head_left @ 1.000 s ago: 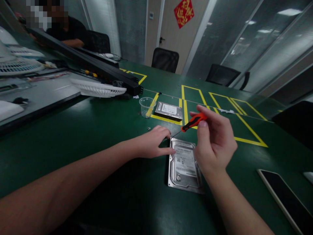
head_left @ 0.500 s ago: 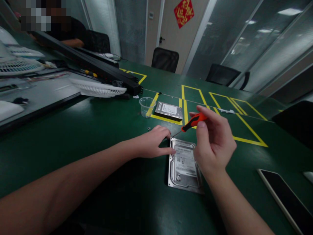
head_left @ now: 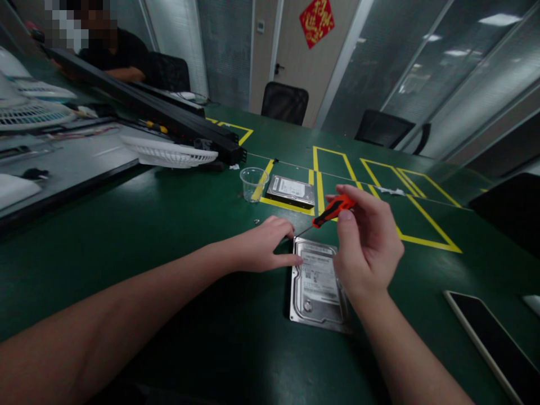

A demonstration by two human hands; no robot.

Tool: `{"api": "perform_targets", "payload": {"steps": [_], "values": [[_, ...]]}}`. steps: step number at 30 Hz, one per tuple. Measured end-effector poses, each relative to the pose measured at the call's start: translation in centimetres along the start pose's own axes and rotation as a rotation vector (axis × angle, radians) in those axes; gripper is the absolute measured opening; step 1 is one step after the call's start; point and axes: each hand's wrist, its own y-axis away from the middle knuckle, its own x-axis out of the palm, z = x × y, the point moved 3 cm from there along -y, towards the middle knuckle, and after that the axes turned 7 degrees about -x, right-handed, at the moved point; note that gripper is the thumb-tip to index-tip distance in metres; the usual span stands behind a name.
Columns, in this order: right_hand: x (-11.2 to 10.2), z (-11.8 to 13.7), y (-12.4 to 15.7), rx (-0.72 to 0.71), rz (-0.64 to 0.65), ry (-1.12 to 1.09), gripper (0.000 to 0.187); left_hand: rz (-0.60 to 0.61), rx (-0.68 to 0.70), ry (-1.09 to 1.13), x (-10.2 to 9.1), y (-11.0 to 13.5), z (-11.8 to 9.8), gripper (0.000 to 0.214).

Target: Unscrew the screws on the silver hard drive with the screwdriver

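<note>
A silver hard drive [head_left: 319, 284] with a white label lies flat on the green table in front of me. My left hand [head_left: 270, 246] grips its far left part, the thumb on top of the left edge and the fingertips by the corner. In my right hand [head_left: 369, 242] is a red and black screwdriver [head_left: 335, 209], slanting down to the left. Its thin shaft reaches the drive's far left corner; the exact contact of the tip is too small to tell. Some tiny metal pieces, perhaps screws [head_left: 256, 221], lie just beyond my left hand.
Beyond my hands stand a clear plastic cup [head_left: 254, 184] and a second hard drive [head_left: 291, 190] by yellow tape lines. A phone [head_left: 485, 343] lies at the right. Fan parts [head_left: 169, 153] and a long black bar [head_left: 169, 109] fill the left, where another person [head_left: 122, 56] sits.
My right hand and the screwdriver handle have shifted very slightly left. The left hand and the drive have stayed in place.
</note>
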Motion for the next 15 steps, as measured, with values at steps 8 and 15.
{"api": "perform_targets", "payload": {"steps": [8, 15], "values": [[0.34, -0.55, 0.01, -0.030, -0.017, 0.038, 0.045, 0.004, 0.007, 0.010, 0.00, 0.02, -0.10, 0.041], [0.15, -0.25, -0.02, 0.007, -0.002, 0.013, 0.037, 0.004, -0.001, 0.005, 0.04, -0.02, 0.02, 0.042]]}}
